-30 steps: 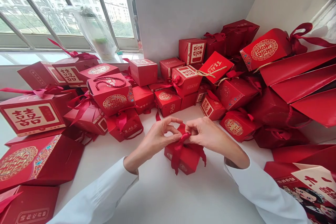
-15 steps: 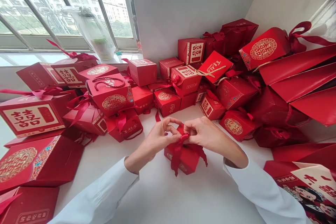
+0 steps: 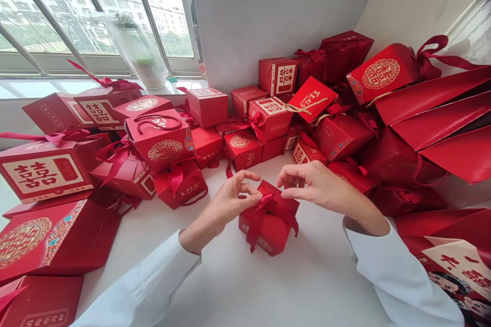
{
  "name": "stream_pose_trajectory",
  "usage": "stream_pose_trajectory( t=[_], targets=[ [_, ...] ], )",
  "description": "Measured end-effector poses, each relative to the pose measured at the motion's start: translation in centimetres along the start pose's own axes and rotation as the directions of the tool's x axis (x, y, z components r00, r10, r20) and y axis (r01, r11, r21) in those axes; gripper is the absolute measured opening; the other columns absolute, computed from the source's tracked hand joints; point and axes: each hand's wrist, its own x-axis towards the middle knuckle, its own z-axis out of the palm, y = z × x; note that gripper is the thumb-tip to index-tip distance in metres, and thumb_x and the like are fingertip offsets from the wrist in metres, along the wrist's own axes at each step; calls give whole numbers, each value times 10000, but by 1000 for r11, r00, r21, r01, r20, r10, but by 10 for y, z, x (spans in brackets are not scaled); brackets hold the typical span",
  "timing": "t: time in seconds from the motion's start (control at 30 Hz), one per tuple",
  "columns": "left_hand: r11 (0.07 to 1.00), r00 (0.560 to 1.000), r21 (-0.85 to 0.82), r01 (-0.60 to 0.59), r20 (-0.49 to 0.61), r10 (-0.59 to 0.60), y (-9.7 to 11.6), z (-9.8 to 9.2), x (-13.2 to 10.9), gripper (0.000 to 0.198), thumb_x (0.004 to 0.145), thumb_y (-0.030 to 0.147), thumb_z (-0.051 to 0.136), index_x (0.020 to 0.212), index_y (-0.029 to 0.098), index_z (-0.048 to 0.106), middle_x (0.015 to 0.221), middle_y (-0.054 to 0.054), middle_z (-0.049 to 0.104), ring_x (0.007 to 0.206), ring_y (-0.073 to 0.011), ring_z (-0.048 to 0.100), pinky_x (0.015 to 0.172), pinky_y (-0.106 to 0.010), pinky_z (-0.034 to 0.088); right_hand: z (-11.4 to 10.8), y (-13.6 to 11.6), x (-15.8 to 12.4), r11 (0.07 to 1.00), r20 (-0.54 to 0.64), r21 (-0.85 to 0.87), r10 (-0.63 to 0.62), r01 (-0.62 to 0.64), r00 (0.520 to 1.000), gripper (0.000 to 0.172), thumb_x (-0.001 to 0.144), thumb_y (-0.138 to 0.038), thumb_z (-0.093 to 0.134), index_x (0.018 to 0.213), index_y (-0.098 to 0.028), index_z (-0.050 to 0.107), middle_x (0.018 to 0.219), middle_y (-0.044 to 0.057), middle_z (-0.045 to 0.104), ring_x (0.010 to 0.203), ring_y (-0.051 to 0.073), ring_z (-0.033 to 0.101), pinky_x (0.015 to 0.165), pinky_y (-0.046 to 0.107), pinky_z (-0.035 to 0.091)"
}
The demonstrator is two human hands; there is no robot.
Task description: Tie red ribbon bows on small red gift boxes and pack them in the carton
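Observation:
A small red box point(image 3: 274, 237) stands on the white table in front of me, with a red ribbon point(image 3: 266, 205) tied in a bow on its top and tails hanging down two sides. My left hand point(image 3: 238, 194) is at the left of the bow, thumb and index finger pinched on the ribbon's left loop. To the right and just above the box, my right hand point(image 3: 305, 181) is off the ribbon, its fingers curved and apart with nothing between them.
Many red gift boxes crowd the left side point(image 3: 46, 176) and the back point(image 3: 268, 117) of the white table point(image 3: 230, 286). Red bags point(image 3: 441, 107) lean at the right, near a printed box point(image 3: 460, 265). A plastic-wrapped pot point(image 3: 148, 69) stands on the windowsill.
My right hand has let go of the ribbon's right side and moved right, its fingers spreading. My left hand has stayed at the bow.

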Motion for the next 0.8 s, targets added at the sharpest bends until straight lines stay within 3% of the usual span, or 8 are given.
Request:
stream_pose_trajectory(
  t=[0.33,0.53,0.8],
  targets=[
    [1000,1000,10,12,18,-13,-1,-1,-1,347,787,287,640,1070,189,464,701,38,580,650,-104,523,642,-242,366,16,-4,6,982,-51,-146,-125,116,991,141,825,-175,564,688,-181,597,635,-39,608,585,97,528,571,205,375],
    [999,1000,48,-13,-18,14,6,-2,-5,348,783,327,644,1055,191,475,722,23,587,681,-124,547,644,-254,374,9,0,2,898,-5,-327,-313,294,950,154,849,-119,542,712,-188,557,657,-41,557,600,95,476,580,211,332],
    [936,994,345,-63,-64,90,15,-14,-9,228,765,237,598,970,211,501,684,37,592,661,-117,502,604,-230,382,-1,12,2,850,55,-399,-353,344,934,179,785,-56,510,678,-191,462,663,-36,485,607,106,419,570,224,299]
  ],
)
